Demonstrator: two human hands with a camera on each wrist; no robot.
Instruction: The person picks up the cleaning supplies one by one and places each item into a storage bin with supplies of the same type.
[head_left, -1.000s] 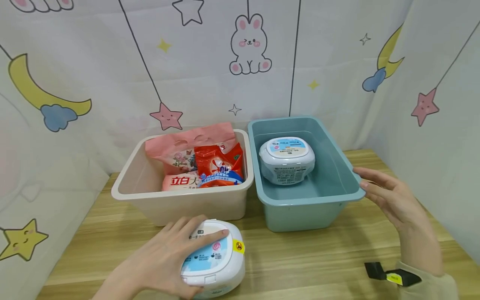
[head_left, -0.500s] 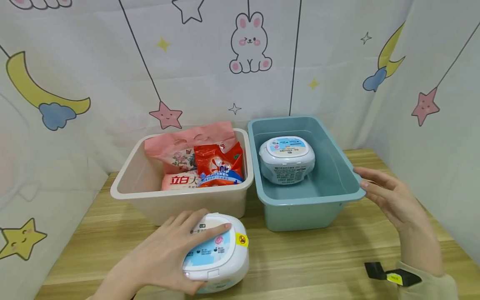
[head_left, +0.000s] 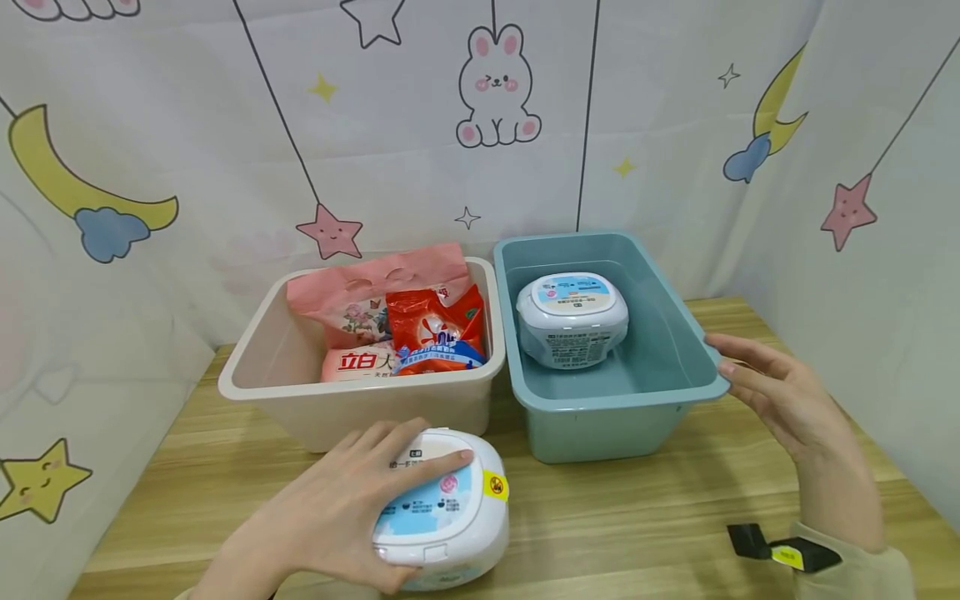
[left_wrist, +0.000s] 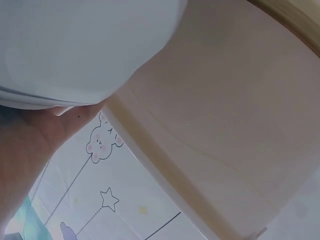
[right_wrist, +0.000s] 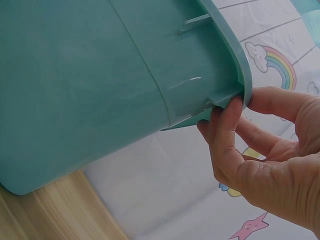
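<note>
My left hand (head_left: 348, 500) grips a white lidded plastic tub (head_left: 480, 525) with a blue-and-white label, its fingers spread over the lid and the thumb at the near side. This tub is just in front of the cream bin (head_left: 375, 412); its white wall (left_wrist: 85, 45) fills the upper left of the left wrist view. My right hand (head_left: 795, 400) pinches the rim of the teal bin (head_left: 615, 404) at its right front corner. In the right wrist view, its fingers (right_wrist: 227, 130) curl under the rim. A second matching tub (head_left: 573, 321) stands inside the teal bin.
Inside the cream bin are a pink bag (head_left: 337, 312), a red detergent bag (head_left: 435, 333) and a pink-and-white pack (head_left: 356, 364). The bins stand side by side on a wooden table (head_left: 637, 525). A printed curtain (head_left: 390, 142) hangs close behind them.
My left hand has moved the tub slightly to the right along the front of the cream bin. The right hand stays on the teal bin's rim.
</note>
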